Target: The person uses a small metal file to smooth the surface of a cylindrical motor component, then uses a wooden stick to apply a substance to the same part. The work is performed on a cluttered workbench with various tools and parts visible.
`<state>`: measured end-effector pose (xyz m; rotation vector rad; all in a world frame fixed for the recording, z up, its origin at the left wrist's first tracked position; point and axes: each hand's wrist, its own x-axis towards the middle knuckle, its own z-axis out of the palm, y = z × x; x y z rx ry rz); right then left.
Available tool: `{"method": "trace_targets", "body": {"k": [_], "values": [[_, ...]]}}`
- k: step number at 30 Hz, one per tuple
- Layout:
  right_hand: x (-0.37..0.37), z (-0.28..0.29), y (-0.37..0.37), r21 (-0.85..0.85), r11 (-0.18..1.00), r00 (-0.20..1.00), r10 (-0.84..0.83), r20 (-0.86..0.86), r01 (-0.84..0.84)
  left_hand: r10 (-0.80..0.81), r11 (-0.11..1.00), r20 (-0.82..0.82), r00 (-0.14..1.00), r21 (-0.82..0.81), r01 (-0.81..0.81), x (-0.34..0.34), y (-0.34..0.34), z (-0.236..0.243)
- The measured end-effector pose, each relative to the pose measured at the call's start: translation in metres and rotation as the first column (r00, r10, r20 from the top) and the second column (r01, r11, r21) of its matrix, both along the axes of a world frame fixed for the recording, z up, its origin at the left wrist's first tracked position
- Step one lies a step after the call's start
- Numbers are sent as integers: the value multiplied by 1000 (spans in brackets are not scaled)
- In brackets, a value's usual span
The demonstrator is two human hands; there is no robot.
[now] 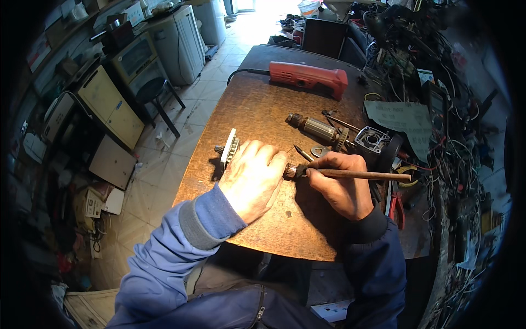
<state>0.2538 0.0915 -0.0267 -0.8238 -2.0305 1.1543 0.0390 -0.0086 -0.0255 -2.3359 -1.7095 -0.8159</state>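
Note:
My left hand [253, 178] is wrapped around a motor armature, holding it level just over the wooden table. Its copper commutator [291, 171] sticks out past my fingers on the right. On the other side of the hand a pale toothed plate [230, 151] shows at the armature's end; the middle is hidden by my palm. Pinched in my right hand [346, 186] is a thin brown wooden stick [378, 175], its rear end pointing right. The front end meets the dark tip beside the commutator, and my fingers partly cover that contact.
Behind my hands lie a second armature [318, 129], a metal gear housing [373, 140] and small loose parts. A red power tool body [307, 78] rests at the table's far end. Red-handled pliers [398, 210] and tangled cables [444, 181] crowd the right side. A stool [154, 92] stands left.

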Motion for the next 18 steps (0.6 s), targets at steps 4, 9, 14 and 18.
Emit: {"method": "trace_targets", "body": {"k": [4, 9, 14, 18], "values": [[-1, 5, -2, -110, 994, 996, -25, -91, 15, 14, 1000, -22, 1000, -13, -14, 0, -1, 1], [-9, 7, -11, -192, 980, 985, 24, -169, -57, 18, 999, -14, 1000, -40, -19, 1, -2, 2], [-1, 1, -1, -48, 997, 998, 60, 8, -59, 19, 998, -6, 1000, -57, -19, 1, -2, 3], [-3, 6, -5, -155, 988, 994, 2, -113, -19, 19, 1000, 8, 1000, -23, -19, 1, -1, 1]]}}
